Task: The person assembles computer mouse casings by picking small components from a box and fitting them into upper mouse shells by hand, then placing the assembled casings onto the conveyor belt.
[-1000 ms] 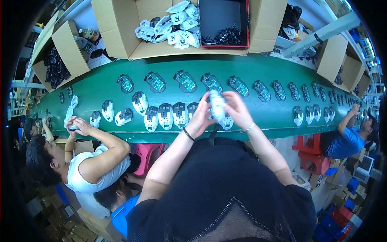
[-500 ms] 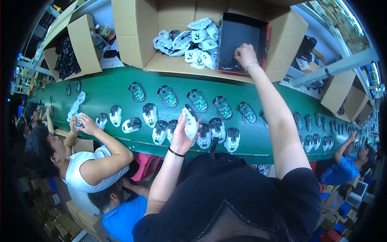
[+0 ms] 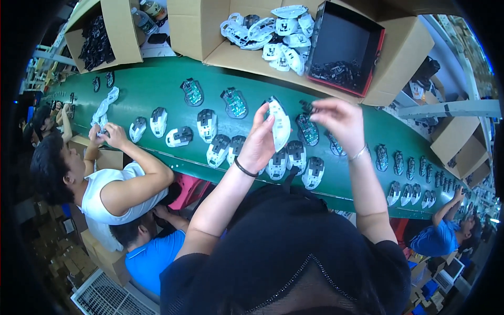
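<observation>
My left hand (image 3: pixel 257 140) is closed around a white mouse shell (image 3: pixel 280 127), held tilted above the green bench. In the fingertips of my right hand (image 3: pixel 340 125) is a small black plastic part (image 3: pixel 307 107), just right of the shell. Below that part lies a dark mouse base with a green circuit board (image 3: pixel 308 131); similar boards (image 3: pixel 234 103) form a row to the left and right. Black-and-white mouse shells (image 3: pixel 218 150) stand along the near side, some partly behind my left hand. At the back right, a black box with a red edge (image 3: pixel 344 34) contains many small black parts (image 3: pixel 336 73).
A cardboard carton (image 3: pixel 223 55) at the back holds piled white shells (image 3: pixel 283 38). Another carton (image 3: pixel 122 31) with black parts stands at the back left, beside bottles (image 3: pixel 144 22). A person in a white top (image 3: pixel 119 203) works on the left; a metal bar (image 3: pixel 446 108) juts in at right.
My right hand has come out of the black box with a small black part and moved toward the shell. My left hand still holds the shell, now turned. The view has shifted.
</observation>
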Motion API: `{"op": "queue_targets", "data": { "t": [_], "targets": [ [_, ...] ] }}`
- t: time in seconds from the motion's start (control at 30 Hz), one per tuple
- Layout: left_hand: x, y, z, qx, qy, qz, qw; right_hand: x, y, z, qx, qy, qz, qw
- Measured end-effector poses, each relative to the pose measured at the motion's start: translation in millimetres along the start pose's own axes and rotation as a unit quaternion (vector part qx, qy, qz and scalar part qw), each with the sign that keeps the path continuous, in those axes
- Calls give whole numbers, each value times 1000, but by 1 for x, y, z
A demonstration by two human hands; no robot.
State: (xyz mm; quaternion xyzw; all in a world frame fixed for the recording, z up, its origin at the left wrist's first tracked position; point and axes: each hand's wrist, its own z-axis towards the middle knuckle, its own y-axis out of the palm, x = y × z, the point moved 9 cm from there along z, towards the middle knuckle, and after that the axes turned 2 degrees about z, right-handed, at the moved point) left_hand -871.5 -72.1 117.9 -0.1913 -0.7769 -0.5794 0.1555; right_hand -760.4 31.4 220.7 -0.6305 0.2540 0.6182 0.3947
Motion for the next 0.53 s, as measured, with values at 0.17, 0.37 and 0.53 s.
{"op": "queue_targets", "data": {
  "t": [0.17, 0.37, 0.53],
  "targets": [
    [4, 12, -13, 38, 53, 46, 997, -61, 60, -47, 4, -333, -285, 899],
    [4, 6, -30, 30, 72, 85, 993, -57, 79, -55, -32, -255, -236, 937],
    [5, 12, -41, -1, 70, 70, 995, -16, 57, -45, 17, -38, -86, 995]
  ]
}}
